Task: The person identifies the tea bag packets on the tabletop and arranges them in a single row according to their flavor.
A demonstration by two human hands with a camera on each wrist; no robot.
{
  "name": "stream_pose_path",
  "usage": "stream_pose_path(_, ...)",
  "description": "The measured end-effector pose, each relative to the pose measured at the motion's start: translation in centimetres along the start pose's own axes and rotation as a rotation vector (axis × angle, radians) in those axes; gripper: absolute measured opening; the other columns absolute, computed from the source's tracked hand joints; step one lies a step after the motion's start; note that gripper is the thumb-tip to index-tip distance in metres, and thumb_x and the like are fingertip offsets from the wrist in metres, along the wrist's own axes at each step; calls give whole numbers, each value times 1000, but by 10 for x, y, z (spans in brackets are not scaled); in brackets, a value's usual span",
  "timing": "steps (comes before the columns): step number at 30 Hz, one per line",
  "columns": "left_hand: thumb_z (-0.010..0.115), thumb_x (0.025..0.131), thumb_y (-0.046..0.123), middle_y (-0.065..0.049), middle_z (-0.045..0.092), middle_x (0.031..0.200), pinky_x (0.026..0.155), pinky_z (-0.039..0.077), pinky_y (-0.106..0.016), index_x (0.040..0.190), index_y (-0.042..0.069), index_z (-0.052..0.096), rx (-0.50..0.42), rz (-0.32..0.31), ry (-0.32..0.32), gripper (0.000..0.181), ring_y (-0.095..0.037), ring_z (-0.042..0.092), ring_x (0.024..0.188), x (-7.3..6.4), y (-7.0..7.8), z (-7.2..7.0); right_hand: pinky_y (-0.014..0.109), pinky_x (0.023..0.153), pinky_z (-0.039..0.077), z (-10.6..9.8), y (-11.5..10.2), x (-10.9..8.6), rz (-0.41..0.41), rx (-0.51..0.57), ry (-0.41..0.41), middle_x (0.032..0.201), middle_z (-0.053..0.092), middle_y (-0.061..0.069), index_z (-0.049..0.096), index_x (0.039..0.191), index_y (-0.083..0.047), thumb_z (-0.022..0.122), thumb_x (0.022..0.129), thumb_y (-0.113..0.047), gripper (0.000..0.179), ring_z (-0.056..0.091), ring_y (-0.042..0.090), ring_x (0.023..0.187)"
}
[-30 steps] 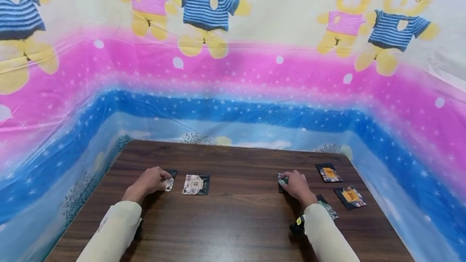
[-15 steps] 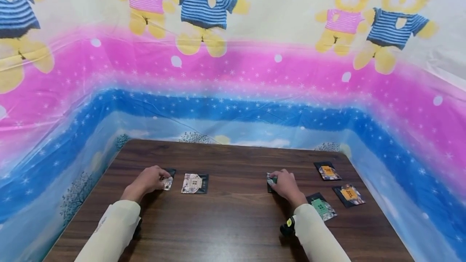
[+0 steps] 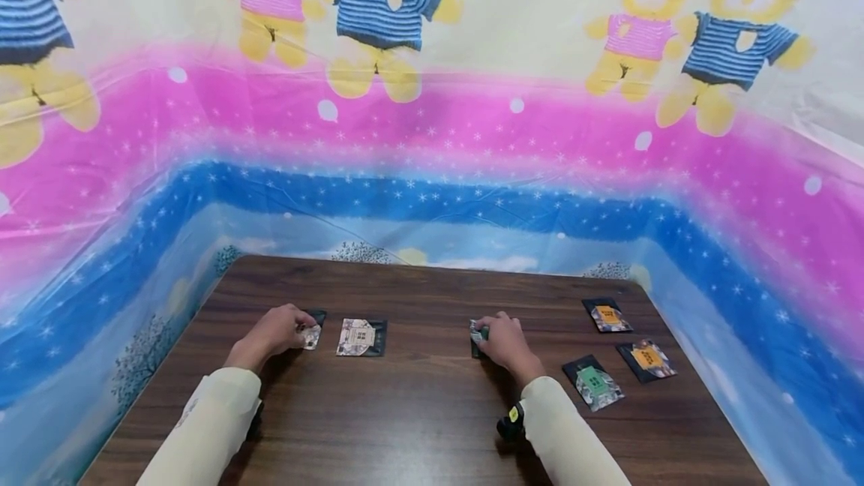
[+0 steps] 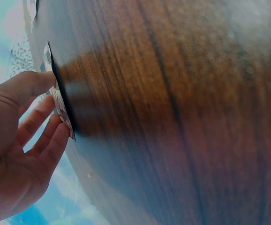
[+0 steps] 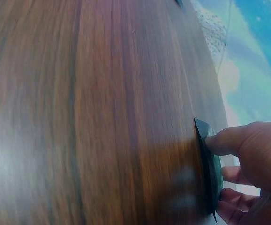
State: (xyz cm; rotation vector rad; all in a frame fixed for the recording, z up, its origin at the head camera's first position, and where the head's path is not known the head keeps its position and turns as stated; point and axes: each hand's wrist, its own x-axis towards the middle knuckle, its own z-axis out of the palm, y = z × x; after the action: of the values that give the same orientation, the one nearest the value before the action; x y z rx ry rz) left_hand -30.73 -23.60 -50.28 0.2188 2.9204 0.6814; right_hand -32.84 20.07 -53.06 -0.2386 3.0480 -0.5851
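Observation:
My left hand (image 3: 275,332) has its thumb and curled fingers on a small flat sachet (image 3: 313,330) at the table's left; the hand covers part of it. In the left wrist view the thumb and fingertips grip this sachet (image 4: 60,104) against the tabletop. A beige-labelled sachet (image 3: 361,337) lies just to its right. Right of centre, my right hand (image 3: 505,340) pinches a dark sachet with green (image 3: 476,337), mostly covered by the fingers. Its edge stands slightly off the wood in the right wrist view, where the sachet (image 5: 210,171) sits between thumb and fingers.
At the right of the brown wooden table (image 3: 405,411) lie a green-labelled sachet (image 3: 594,382) and two orange-labelled sachets, one farther back (image 3: 607,316) and one nearer the right edge (image 3: 646,360). A printed cloth (image 3: 418,193) with bears hangs around the table's back and sides.
My right hand has slid left across the table with its green sachet, uncovering the green-labelled sachet behind the sleeve. My left hand stays where it was on its sachet.

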Motion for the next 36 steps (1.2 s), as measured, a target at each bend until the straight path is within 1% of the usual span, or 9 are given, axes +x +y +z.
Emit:
stream_pose_path(6, 69, 88, 0, -28, 59, 131, 90, 53, -52, 119, 5, 75, -5, -10, -3, 32, -41, 61, 113, 0, 0, 0, 47, 87, 49, 5, -21, 1, -15, 10, -14, 131, 59, 18, 72, 124, -15, 74, 92, -19, 32, 51, 33, 103)
stream_pose_path(13, 69, 87, -1, -28, 58, 130, 87, 54, -50, 118, 4, 75, -23, -4, -2, 32, -39, 61, 109, -1, -2, 0, 45, 86, 48, 15, -43, 3, -64, -6, -34, 130, 59, 17, 72, 126, -17, 73, 93, -22, 33, 52, 32, 104)
stream_pose_path(19, 70, 88, 1, -28, 57, 134, 92, 53, -53, 120, 6, 75, -10, -4, -10, 33, -43, 59, 116, 1, -3, 0, 44, 85, 46, 22, -62, 4, -112, 10, -33, 127, 61, 16, 73, 124, -15, 74, 92, -22, 33, 53, 31, 102)
stream_pose_path(22, 70, 88, 1, -29, 57, 134, 91, 53, -53, 121, 6, 75, 0, 9, -13, 33, -45, 59, 117, 1, -3, 0, 43, 85, 45, 25, -69, 5, -117, 3, -37, 126, 61, 16, 73, 124, -15, 74, 91, -22, 33, 53, 30, 101)
stream_pose_path(27, 70, 88, 0, -29, 57, 134, 90, 54, -52, 120, 6, 75, 1, 10, -17, 33, -44, 59, 116, -1, -2, 0, 44, 85, 46, 27, -79, 5, -118, 4, -39, 128, 61, 17, 73, 124, -15, 74, 92, -23, 33, 52, 31, 101)
stream_pose_path(32, 69, 89, 1, -29, 57, 133, 90, 54, -52, 121, 5, 74, 6, 14, -18, 33, -44, 59, 115, 0, -1, -2, 45, 89, 45, 29, -88, 7, -142, 2, -37, 129, 61, 18, 72, 125, -14, 73, 93, -22, 33, 54, 32, 105)
stream_pose_path(36, 69, 89, 1, -29, 56, 135, 90, 54, -52, 121, 5, 74, 2, 10, -25, 33, -45, 59, 117, -1, 0, -3, 47, 91, 47, 32, -94, 8, -145, 8, -41, 130, 61, 17, 72, 125, -15, 72, 93, -21, 33, 53, 34, 108)
